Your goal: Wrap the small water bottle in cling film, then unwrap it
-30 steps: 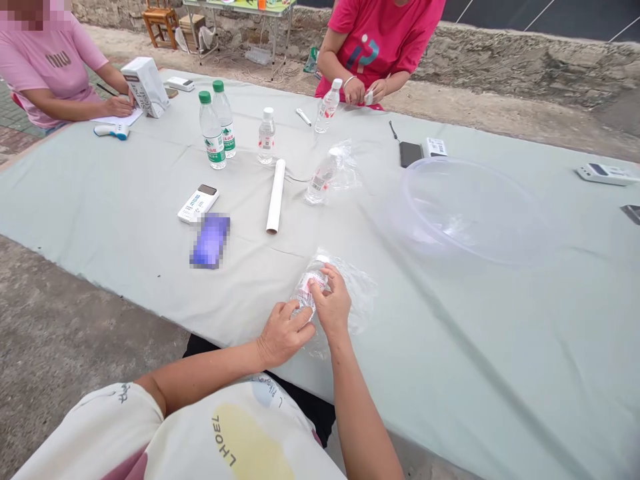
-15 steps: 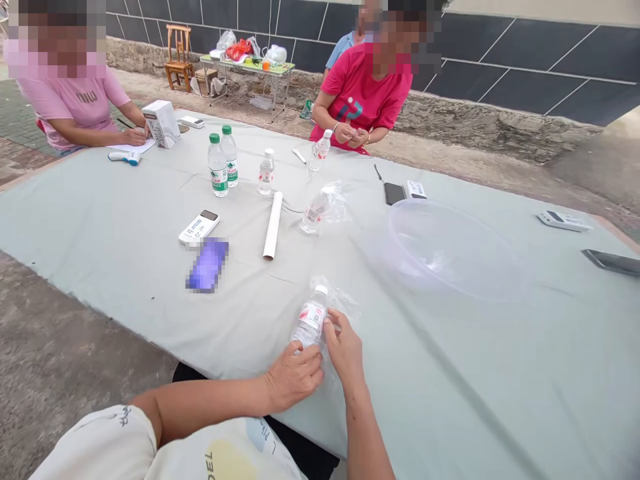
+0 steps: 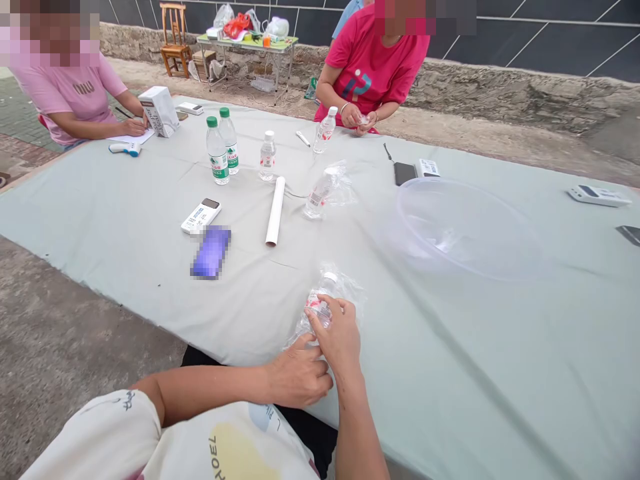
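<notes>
A small water bottle (image 3: pixel 327 285) with a white cap and a red-and-white label lies on the cloth in front of me, inside a clear plastic bag (image 3: pixel 350 285). My right hand (image 3: pixel 341 333) is closed round the bottle's body, fingers across its label. At the bag's near end, my left hand (image 3: pixel 300 375) is closed, with the index finger and thumb at the plastic; its other fingers are curled under. Farther up the table another bottle (image 3: pixel 316 200) lies tilted in its own clear bag (image 3: pixel 343 187).
Beyond are a white tube (image 3: pixel 275 212), a phone (image 3: pixel 211 253), a white device (image 3: pixel 201 217) and green-capped bottles (image 3: pixel 218 157). A large translucent basin (image 3: pixel 470 230) sits to the right. Across the table, one person (image 3: pixel 373 73) handles something small; another (image 3: pixel 85 100) writes beside a box (image 3: pixel 159 112).
My right hand has moved from the bottle's side onto its label. My left hand has slid down from the bottle's base to the bag's near end. The view has shifted slightly.
</notes>
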`<state>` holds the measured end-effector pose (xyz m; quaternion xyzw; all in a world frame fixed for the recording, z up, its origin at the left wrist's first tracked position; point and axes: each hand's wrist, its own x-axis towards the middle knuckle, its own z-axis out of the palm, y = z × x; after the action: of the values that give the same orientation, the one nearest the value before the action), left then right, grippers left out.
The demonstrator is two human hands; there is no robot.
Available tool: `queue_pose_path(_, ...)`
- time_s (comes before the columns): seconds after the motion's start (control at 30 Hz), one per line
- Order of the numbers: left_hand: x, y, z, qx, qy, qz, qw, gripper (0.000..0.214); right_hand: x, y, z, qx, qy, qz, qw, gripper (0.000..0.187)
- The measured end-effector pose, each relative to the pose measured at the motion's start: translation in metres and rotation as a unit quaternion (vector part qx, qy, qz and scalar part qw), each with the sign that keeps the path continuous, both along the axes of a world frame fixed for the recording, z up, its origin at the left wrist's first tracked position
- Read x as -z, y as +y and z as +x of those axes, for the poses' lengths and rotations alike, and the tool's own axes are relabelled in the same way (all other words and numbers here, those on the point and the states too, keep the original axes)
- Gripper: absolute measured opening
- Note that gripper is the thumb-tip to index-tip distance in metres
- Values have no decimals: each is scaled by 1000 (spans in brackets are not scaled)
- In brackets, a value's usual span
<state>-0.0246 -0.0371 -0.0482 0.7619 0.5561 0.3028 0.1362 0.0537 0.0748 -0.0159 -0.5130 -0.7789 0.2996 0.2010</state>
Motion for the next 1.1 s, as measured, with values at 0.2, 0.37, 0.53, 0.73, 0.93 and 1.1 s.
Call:
queue_pose_path(0.2, -21, 16, -34, -163, -133, 10, 978, 19, 1, -12, 18, 97, 79, -41, 991, 43)
queue_pose_path(0.37, -11, 43, -35, -211, -11, -62, 976, 24, 15, -21, 42, 143, 110, -100, 979, 52)
queue_pose_path(0.53, -11, 47, -7, -157, -49, -103, 981, 28, 20, -23, 63, 186, 64, -64, 978, 56)
queue_pose_path(0.73, -11, 45, 17, -66, -239, -129, 960, 41, 12, -26, 77, 190, 19, -104, 976, 67)
queue_pose_path(0.93, -12, 57, 19, -192, -419, -302, 835, 27, 20, -27, 81, 244, 111, -179, 947, 76)
queue_pose_path(1.1, -30, 50, 23, -132, -500, -294, 804, 41, 32, -44, 63, 202, 288, -218, 910, 60)
